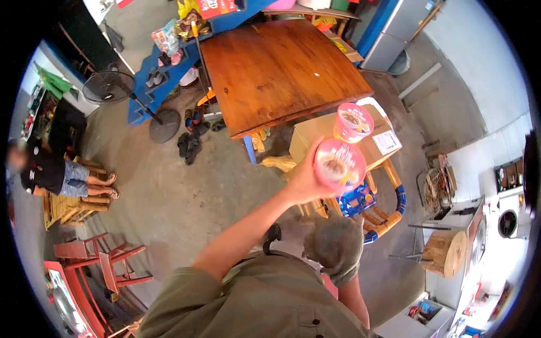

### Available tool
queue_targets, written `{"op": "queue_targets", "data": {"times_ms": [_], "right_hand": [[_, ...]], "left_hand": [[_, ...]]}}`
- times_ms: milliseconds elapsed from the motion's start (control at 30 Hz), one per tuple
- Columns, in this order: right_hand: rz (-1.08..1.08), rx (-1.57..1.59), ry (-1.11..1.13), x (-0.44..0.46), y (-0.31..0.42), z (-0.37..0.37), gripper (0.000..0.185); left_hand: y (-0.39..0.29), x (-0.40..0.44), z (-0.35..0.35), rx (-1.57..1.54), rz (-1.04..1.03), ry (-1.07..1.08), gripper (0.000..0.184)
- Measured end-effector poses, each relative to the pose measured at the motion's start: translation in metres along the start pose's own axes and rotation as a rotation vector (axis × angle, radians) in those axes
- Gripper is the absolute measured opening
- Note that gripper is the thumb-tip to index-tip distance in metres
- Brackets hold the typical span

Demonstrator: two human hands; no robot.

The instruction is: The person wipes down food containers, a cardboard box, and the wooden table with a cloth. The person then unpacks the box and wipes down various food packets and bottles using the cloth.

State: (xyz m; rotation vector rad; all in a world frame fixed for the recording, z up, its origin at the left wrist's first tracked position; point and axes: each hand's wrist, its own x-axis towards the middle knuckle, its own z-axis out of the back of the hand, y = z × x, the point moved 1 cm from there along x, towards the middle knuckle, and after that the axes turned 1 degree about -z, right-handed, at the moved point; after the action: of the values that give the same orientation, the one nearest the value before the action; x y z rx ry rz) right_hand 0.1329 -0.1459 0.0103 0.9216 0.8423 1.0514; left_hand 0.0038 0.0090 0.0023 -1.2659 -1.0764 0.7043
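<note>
My left hand (305, 183) is wrapped round the side of a pink cup with a printed lid (340, 165), holding it up in front of me. Just beyond it, a second pink lidded cup (354, 122) appears to stand on a cardboard box (315, 132) with a white label. My right forearm (353, 301) reaches up at the lower right. A grey-brown, cloth-like thing (335, 248) covers the place where my right hand would show, so its fingers are hidden. Below the box is a bamboo chair (382, 230) with blue wrapping and a blue printed packet (357, 201).
A brown wooden table (282, 70) stands ahead. Left are a floor fan (164, 125), shoes (190, 147), a seated person (51, 174) and red folding furniture (110, 259). A round wood block (445, 253) and a counter are on the right, a fridge (397, 34) behind.
</note>
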Motion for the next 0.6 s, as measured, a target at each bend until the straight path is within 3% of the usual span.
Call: {"op": "queue_targets", "data": {"times_ms": [100, 167, 233, 267, 300, 367, 433, 500, 567, 600], "right_hand": [[0.361, -0.681, 0.179, 0.021, 0.076, 0.012, 0.020], [0.582, -1.016, 0.259, 0.029, 0.084, -0.002, 0.023], [0.184, -0.452, 0.293, 0.027, 0.064, -0.015, 0.034], [0.084, -0.302, 0.315, 0.026, 0.056, -0.028, 0.039], [0.459, -0.448, 0.465, 0.031, 0.046, -0.045, 0.043], [0.430, -0.550, 0.565, 0.021, 0.058, -0.106, 0.043], [0.416, -0.681, 0.667, 0.025, 0.058, -0.142, 0.044], [0.291, -0.325, 0.938, 0.032, 0.046, -0.173, 0.051], [0.294, -0.229, 1.011, 0.035, 0.038, -0.203, 0.050], [0.236, -0.114, 1.052, 0.038, 0.040, -0.217, 0.049]], "left_hand": [[-0.022, -0.044, 0.038, -0.034, -0.029, 0.086, 0.116], [-0.034, -0.082, 0.066, 0.029, -0.007, 0.127, 0.116], [-0.034, -0.122, 0.076, -0.073, 0.281, 0.126, 0.107], [-0.025, -0.133, 0.071, -0.073, 0.266, 0.093, 0.107], [-0.010, -0.141, 0.066, 0.095, 0.219, 0.124, 0.101], [0.016, -0.172, 0.083, 0.285, 0.190, 0.129, 0.096], [0.029, -0.197, 0.105, 0.694, -0.165, 0.212, 0.074], [0.017, -0.212, 0.113, 0.947, -0.243, 0.109, 0.060], [0.023, -0.224, 0.127, 0.605, 0.215, -0.046, 0.066], [0.033, -0.230, 0.132, 0.615, 0.219, -0.085, 0.066]]}}
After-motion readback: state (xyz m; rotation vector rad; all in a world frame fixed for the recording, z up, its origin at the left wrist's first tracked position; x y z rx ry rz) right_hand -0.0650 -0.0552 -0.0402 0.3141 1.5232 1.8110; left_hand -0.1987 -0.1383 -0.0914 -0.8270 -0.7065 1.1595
